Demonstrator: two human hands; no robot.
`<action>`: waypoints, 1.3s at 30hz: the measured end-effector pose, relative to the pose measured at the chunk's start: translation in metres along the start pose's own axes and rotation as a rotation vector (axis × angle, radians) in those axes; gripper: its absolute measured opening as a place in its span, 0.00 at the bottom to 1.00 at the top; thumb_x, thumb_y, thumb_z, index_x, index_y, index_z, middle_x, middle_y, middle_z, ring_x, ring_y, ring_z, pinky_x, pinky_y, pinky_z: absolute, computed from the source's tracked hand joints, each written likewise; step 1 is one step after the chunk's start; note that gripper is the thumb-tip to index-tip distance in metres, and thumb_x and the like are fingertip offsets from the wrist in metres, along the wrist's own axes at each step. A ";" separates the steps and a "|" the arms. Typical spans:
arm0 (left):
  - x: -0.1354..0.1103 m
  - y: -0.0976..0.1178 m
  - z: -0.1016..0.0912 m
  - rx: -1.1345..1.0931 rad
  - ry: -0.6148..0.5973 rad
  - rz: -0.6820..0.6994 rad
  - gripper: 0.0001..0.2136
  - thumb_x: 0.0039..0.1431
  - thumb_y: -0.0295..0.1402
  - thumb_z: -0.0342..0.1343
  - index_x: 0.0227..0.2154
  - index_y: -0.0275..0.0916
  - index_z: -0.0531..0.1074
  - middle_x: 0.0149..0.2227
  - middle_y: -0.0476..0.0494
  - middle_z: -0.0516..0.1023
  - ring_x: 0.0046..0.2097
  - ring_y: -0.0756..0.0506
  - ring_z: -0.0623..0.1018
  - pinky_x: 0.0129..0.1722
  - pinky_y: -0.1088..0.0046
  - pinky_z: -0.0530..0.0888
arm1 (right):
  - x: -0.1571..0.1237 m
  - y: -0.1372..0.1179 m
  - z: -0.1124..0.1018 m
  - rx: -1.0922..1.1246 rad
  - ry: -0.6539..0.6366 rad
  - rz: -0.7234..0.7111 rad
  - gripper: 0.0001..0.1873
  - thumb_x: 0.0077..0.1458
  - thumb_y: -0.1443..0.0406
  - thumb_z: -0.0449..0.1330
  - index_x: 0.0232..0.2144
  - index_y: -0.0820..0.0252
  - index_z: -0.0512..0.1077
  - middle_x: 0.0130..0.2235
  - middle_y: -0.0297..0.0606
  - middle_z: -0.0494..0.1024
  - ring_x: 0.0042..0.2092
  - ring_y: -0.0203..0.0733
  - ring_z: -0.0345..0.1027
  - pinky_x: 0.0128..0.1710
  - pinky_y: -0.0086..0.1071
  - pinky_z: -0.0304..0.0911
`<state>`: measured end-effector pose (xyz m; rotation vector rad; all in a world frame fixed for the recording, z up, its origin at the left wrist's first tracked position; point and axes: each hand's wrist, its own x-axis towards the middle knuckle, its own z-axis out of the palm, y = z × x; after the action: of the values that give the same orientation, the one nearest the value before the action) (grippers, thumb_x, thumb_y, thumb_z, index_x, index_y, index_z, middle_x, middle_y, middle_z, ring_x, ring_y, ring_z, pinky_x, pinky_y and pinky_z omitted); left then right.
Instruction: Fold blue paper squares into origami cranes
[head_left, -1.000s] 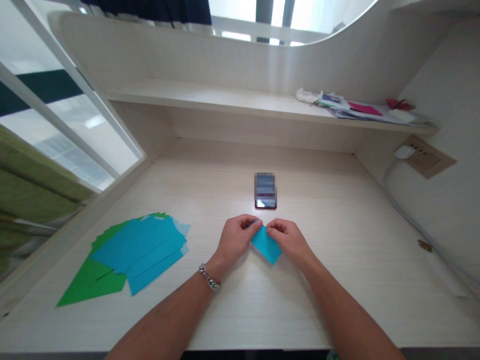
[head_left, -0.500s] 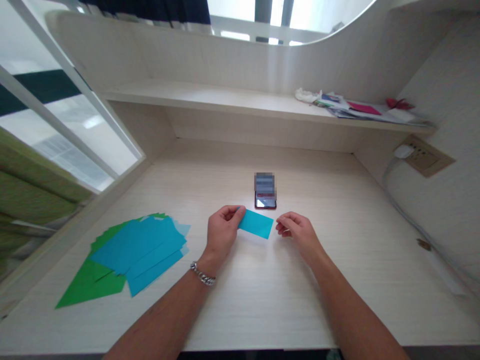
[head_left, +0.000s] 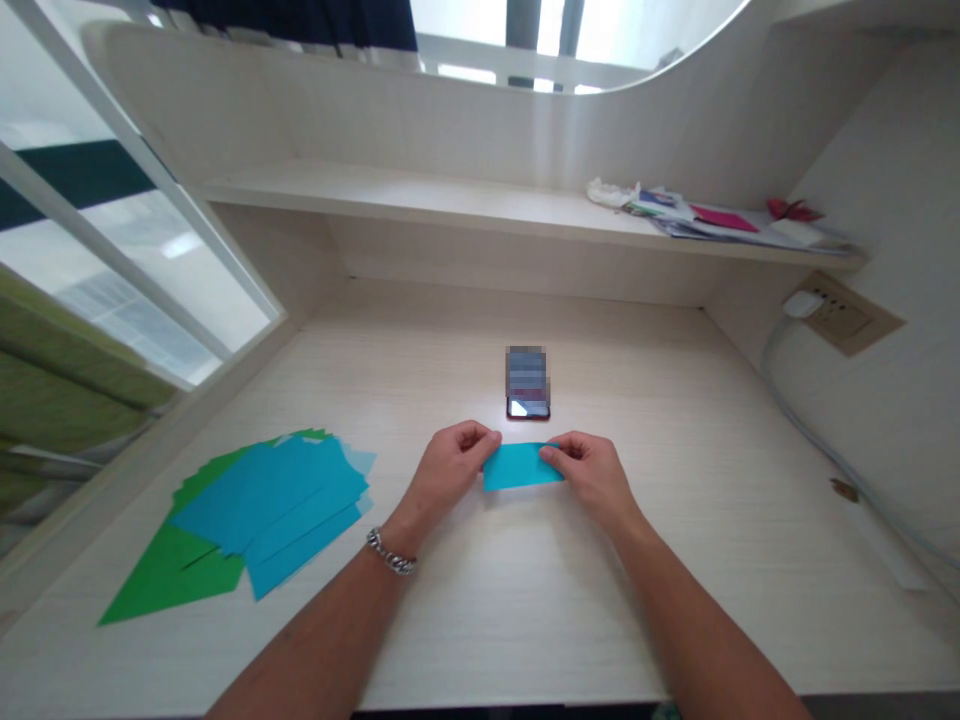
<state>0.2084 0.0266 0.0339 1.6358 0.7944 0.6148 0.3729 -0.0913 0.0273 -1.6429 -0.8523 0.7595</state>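
A small blue rectangle of paper (head_left: 519,467) is held level just above the desk, in front of the phone. My left hand (head_left: 454,461) pinches its left upper corner between thumb and fingers. On the other side, my right hand (head_left: 594,474) grips the right end, with the thumb on top of the paper. Both hands are closed on this one piece. A phone (head_left: 528,383) lies flat on the desk just beyond the paper; most of its screen is blurred out.
To the left, a fanned pile of blue paper sheets (head_left: 277,510) overlaps green paper sheets (head_left: 169,580) on the pale desk (head_left: 480,620). A shelf (head_left: 450,205) runs along the back, with papers (head_left: 724,222) on its right. A cable (head_left: 795,410) hangs from the wall socket (head_left: 851,315).
My right hand has moved in and taken hold of the paper's right end. The paper has turned from tilted to nearly level and come slightly nearer me.
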 end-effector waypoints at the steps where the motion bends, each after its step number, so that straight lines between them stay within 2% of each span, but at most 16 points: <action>1: -0.001 0.002 0.000 0.037 -0.054 0.018 0.13 0.52 0.42 0.57 0.29 0.36 0.76 0.28 0.45 0.78 0.31 0.47 0.75 0.30 0.74 0.70 | -0.001 -0.001 0.000 -0.023 -0.013 -0.005 0.12 0.44 0.58 0.66 0.27 0.62 0.77 0.25 0.36 0.76 0.27 0.38 0.65 0.26 0.30 0.59; 4: -0.003 0.006 0.001 0.165 -0.129 0.029 0.14 0.52 0.42 0.57 0.29 0.36 0.78 0.30 0.44 0.79 0.32 0.45 0.75 0.30 0.74 0.69 | -0.001 -0.001 0.003 0.013 -0.021 0.001 0.14 0.42 0.57 0.66 0.30 0.62 0.77 0.26 0.36 0.77 0.28 0.39 0.67 0.27 0.30 0.60; 7: -0.004 0.007 0.001 0.162 -0.080 0.028 0.15 0.53 0.44 0.55 0.29 0.35 0.77 0.29 0.44 0.79 0.30 0.46 0.74 0.29 0.74 0.68 | 0.000 0.001 0.003 0.128 -0.083 0.074 0.18 0.43 0.55 0.66 0.32 0.63 0.76 0.26 0.37 0.77 0.27 0.39 0.68 0.27 0.31 0.63; 9: -0.003 0.006 0.001 0.110 -0.069 0.010 0.15 0.53 0.43 0.56 0.28 0.34 0.77 0.28 0.43 0.78 0.30 0.47 0.74 0.28 0.74 0.68 | 0.000 0.002 0.002 0.134 -0.131 0.103 0.16 0.44 0.55 0.65 0.30 0.64 0.75 0.23 0.36 0.76 0.24 0.37 0.67 0.26 0.31 0.63; 12: -0.003 0.007 0.000 0.051 -0.146 -0.033 0.13 0.51 0.41 0.58 0.28 0.33 0.76 0.27 0.43 0.78 0.30 0.47 0.74 0.28 0.74 0.69 | -0.001 0.001 -0.001 0.044 -0.139 0.082 0.13 0.46 0.57 0.64 0.26 0.64 0.75 0.21 0.35 0.74 0.23 0.36 0.65 0.24 0.29 0.61; 16: -0.005 0.011 0.002 0.019 -0.254 -0.059 0.11 0.51 0.36 0.59 0.32 0.34 0.77 0.29 0.42 0.79 0.30 0.47 0.74 0.28 0.74 0.69 | -0.002 -0.001 0.000 0.007 -0.192 0.051 0.11 0.46 0.59 0.64 0.27 0.64 0.76 0.21 0.35 0.74 0.23 0.35 0.65 0.23 0.28 0.59; 21: -0.005 0.010 0.005 -0.014 -0.229 -0.087 0.10 0.50 0.36 0.59 0.28 0.33 0.76 0.25 0.45 0.76 0.26 0.49 0.72 0.24 0.76 0.66 | -0.001 -0.002 0.002 0.160 -0.165 0.073 0.13 0.44 0.60 0.66 0.31 0.64 0.77 0.24 0.35 0.75 0.25 0.36 0.66 0.27 0.30 0.63; 25: -0.004 0.006 0.005 -0.055 -0.249 -0.086 0.10 0.50 0.36 0.59 0.31 0.33 0.77 0.29 0.43 0.79 0.29 0.47 0.74 0.27 0.75 0.68 | -0.003 -0.005 0.003 0.116 -0.186 0.076 0.11 0.45 0.61 0.65 0.28 0.65 0.76 0.20 0.34 0.73 0.22 0.34 0.64 0.24 0.28 0.61; 29: -0.004 0.007 0.006 -0.096 -0.243 -0.088 0.12 0.51 0.37 0.59 0.35 0.34 0.78 0.32 0.40 0.80 0.32 0.46 0.76 0.29 0.74 0.70 | -0.004 -0.005 0.003 0.186 -0.213 0.084 0.12 0.45 0.60 0.65 0.31 0.64 0.77 0.24 0.37 0.76 0.26 0.36 0.68 0.28 0.30 0.65; 33: -0.005 0.008 0.007 -0.167 -0.237 -0.111 0.14 0.51 0.35 0.60 0.39 0.34 0.77 0.34 0.39 0.81 0.33 0.45 0.77 0.31 0.73 0.71 | -0.003 -0.003 0.003 0.261 -0.204 0.113 0.14 0.42 0.62 0.67 0.33 0.64 0.78 0.28 0.39 0.79 0.28 0.38 0.71 0.32 0.33 0.67; 39: -0.005 0.009 0.006 -0.163 -0.237 -0.100 0.13 0.50 0.33 0.60 0.40 0.35 0.78 0.35 0.40 0.81 0.35 0.44 0.78 0.33 0.71 0.73 | -0.004 -0.008 0.002 0.342 -0.175 0.181 0.14 0.39 0.63 0.67 0.32 0.63 0.79 0.27 0.39 0.79 0.28 0.38 0.71 0.32 0.33 0.68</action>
<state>0.2112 0.0180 0.0414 1.4777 0.6315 0.3951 0.3680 -0.0927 0.0346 -1.3720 -0.6553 1.1231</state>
